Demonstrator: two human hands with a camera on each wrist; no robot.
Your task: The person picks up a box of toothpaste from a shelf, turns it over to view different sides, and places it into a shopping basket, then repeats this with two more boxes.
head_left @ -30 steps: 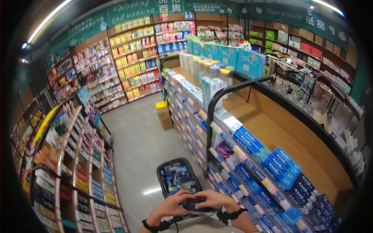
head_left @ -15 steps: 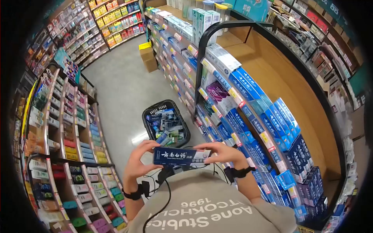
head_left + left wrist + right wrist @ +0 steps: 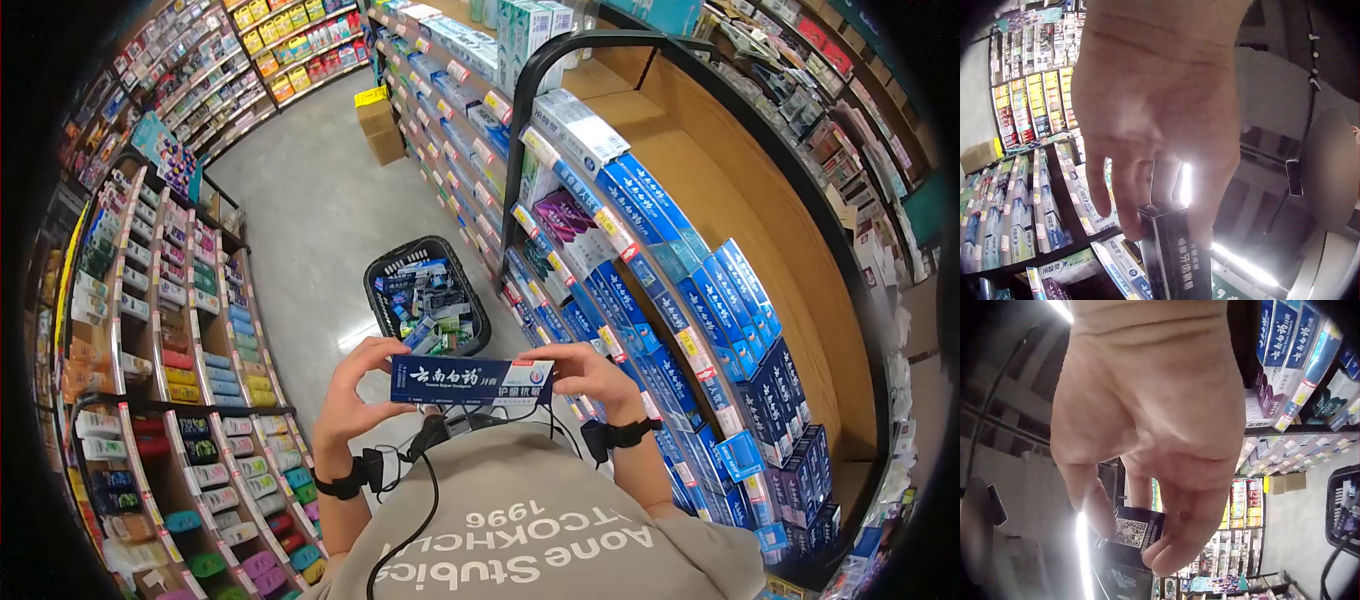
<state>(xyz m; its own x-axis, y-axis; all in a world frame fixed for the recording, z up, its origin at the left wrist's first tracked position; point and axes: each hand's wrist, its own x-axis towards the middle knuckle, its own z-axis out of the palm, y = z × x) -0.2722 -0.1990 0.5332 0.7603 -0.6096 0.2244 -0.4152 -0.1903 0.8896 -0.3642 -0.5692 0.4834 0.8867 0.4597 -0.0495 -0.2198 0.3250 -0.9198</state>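
Wears a grey-brown shirt (image 3: 560, 470) with white lettering, a left wrist strap (image 3: 340, 487) and a right wrist strap (image 3: 632, 432), both black. Holds a dark blue toothpaste box (image 3: 465, 382) crosswise just in front of the shirt, clear of any shelf, with the white characters upward. Pinches its left end between the thumb and fingers of the left hand (image 3: 352, 395), with gaps between some of those fingers in the left wrist view. Pinches its right end with the right hand (image 3: 600, 382), thumb on one side and fingers opposite, around a small end face bearing a square printed code (image 3: 1132, 531).

Past the box, on the floor, a black basket (image 3: 410, 256) heaped with small packages (image 3: 432, 298), including a blue tube (image 3: 418, 333) close to the near edge. To the right, a shelf unit (image 3: 720, 140) with a bare wooden top; along its front edge, blue boxes (image 3: 640, 190); toward its near corner, stacked dark boxes (image 3: 785, 400). To the left, sloping racks of tubes (image 3: 210, 400). Farther off, at the far right edge of the aisle floor, a brown carton (image 3: 380, 135). Farthest, on the back shelves, yellow packs (image 3: 285, 55).
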